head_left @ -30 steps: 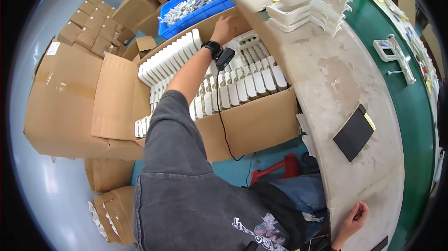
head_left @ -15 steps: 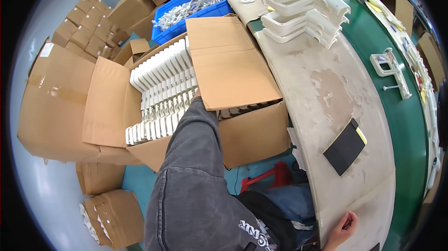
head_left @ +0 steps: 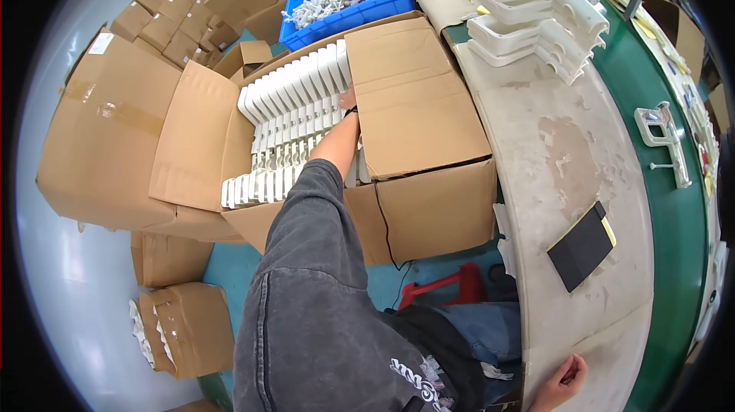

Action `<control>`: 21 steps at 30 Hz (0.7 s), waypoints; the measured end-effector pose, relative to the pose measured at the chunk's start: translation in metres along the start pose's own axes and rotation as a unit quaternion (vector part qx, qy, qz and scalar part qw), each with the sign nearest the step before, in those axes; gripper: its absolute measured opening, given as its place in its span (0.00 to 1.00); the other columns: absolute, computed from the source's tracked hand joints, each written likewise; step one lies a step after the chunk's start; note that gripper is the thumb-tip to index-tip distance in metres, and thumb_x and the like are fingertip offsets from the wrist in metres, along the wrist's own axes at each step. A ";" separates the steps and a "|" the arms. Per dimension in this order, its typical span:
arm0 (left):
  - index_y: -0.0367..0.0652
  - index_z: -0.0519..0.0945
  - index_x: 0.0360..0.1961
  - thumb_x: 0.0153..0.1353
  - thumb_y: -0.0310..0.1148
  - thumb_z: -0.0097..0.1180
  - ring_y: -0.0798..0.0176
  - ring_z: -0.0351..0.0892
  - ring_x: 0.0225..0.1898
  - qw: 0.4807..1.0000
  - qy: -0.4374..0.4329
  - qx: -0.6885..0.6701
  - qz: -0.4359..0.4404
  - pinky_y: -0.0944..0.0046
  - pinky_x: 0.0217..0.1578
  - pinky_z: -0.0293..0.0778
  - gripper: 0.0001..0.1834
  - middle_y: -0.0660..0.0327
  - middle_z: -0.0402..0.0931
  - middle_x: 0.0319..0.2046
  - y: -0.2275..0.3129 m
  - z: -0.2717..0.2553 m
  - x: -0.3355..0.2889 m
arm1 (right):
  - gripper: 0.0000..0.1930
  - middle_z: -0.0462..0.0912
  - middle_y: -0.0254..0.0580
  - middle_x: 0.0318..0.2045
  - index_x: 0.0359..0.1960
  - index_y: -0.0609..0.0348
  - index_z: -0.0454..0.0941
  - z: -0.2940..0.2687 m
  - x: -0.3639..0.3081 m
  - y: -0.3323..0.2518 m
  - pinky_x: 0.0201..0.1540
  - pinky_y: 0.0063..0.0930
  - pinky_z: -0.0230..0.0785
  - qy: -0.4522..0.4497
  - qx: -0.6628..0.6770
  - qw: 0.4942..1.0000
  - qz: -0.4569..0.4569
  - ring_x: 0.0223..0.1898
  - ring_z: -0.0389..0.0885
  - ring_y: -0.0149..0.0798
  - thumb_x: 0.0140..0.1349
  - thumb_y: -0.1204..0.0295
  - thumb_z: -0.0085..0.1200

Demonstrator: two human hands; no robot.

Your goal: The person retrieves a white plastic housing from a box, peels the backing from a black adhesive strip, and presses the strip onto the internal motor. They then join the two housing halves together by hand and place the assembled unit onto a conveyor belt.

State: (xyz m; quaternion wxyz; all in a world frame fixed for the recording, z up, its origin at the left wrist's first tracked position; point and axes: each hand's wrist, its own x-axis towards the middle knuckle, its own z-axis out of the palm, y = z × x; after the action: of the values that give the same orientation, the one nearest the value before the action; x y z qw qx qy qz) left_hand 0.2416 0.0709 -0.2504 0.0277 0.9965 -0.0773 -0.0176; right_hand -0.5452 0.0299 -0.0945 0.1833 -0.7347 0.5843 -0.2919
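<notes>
My left arm reaches into an open cardboard box (head_left: 429,217) packed with rows of white plastic housings (head_left: 306,117). My left hand (head_left: 348,98) is among the housings beside the raised inner edge of the box flap (head_left: 417,98); its fingers are mostly hidden, so whether it grips one does not show. A dark band circles that wrist. At the lower right, my right hand (head_left: 563,383) rests on the worktable's near end, fingers curled in, with nothing visible in them.
On the worktable (head_left: 528,182) lie a black pad (head_left: 582,247) and a stack of white plastic frames (head_left: 536,17). A blue crate (head_left: 348,10) of small parts stands behind the box. Another white frame (head_left: 664,140) sits on the green belt. A red stool (head_left: 448,286) is below.
The view has shifted, moving the scene rightward. My left hand and forearm have come out from under the flap and now show over the housings. My right hand stays curled on the table.
</notes>
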 end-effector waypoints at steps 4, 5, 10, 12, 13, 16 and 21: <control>0.44 0.63 0.71 0.72 0.47 0.47 0.38 0.57 0.70 0.990 0.044 -0.066 -0.120 0.25 0.58 0.62 0.32 0.51 0.60 0.70 0.016 0.004 -0.004 | 0.07 0.80 0.42 0.26 0.41 0.66 0.83 0.002 0.000 0.002 0.29 0.28 0.69 0.010 0.007 1.000 0.004 0.25 0.73 0.35 0.67 0.73 0.62; 0.43 0.62 0.72 0.72 0.46 0.46 0.37 0.55 0.71 0.983 0.053 -0.082 -0.157 0.23 0.57 0.60 0.31 0.50 0.58 0.71 0.018 0.007 -0.004 | 0.07 0.80 0.42 0.26 0.41 0.66 0.83 0.001 0.001 0.000 0.29 0.28 0.69 0.009 0.005 1.000 0.004 0.25 0.73 0.35 0.67 0.73 0.62; 0.36 0.58 0.72 0.74 0.39 0.34 0.37 0.56 0.69 0.955 -0.015 -0.065 -0.289 0.23 0.57 0.55 0.29 0.39 0.57 0.70 -0.001 -0.004 0.028 | 0.08 0.79 0.41 0.25 0.40 0.66 0.83 0.002 0.001 -0.002 0.27 0.29 0.68 0.012 0.021 1.000 -0.017 0.23 0.72 0.36 0.67 0.72 0.63; 0.35 0.58 0.72 0.74 0.38 0.33 0.37 0.57 0.69 0.953 0.003 -0.090 -0.290 0.26 0.57 0.56 0.29 0.40 0.57 0.70 0.004 0.002 0.024 | 0.08 0.80 0.41 0.25 0.40 0.66 0.83 0.001 0.001 -0.004 0.28 0.29 0.68 0.013 0.010 1.000 -0.015 0.23 0.72 0.36 0.67 0.72 0.63; 0.34 0.58 0.71 0.74 0.37 0.32 0.38 0.58 0.69 0.949 0.024 -0.115 -0.292 0.28 0.58 0.56 0.28 0.40 0.57 0.70 0.007 0.003 0.023 | 0.08 0.80 0.41 0.25 0.40 0.66 0.83 0.000 0.001 -0.005 0.28 0.28 0.68 0.014 0.002 1.000 -0.013 0.24 0.72 0.35 0.67 0.72 0.63; 0.35 0.60 0.70 0.74 0.39 0.32 0.43 0.58 0.69 0.956 -0.031 -0.119 -0.267 0.39 0.60 0.57 0.29 0.46 0.59 0.69 0.030 0.024 0.009 | 0.08 0.79 0.41 0.26 0.41 0.66 0.82 -0.002 -0.002 -0.005 0.29 0.28 0.68 0.026 -0.009 1.000 -0.003 0.25 0.72 0.34 0.67 0.72 0.63; 0.37 0.64 0.68 0.70 0.47 0.37 0.49 0.63 0.65 0.930 -0.080 -0.258 -0.251 0.49 0.62 0.60 0.32 0.52 0.65 0.65 -0.054 0.009 0.068 | 0.09 0.79 0.40 0.27 0.42 0.66 0.82 0.004 0.000 0.004 0.30 0.27 0.68 -0.001 0.030 0.999 0.015 0.26 0.71 0.34 0.68 0.72 0.62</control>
State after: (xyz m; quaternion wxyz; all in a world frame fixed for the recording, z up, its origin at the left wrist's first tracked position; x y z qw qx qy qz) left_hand 0.3164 0.1131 -0.2646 0.2719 0.9373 0.1806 -0.1225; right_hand -0.5451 0.0283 -0.1001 0.2100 -0.7202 0.5861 -0.3061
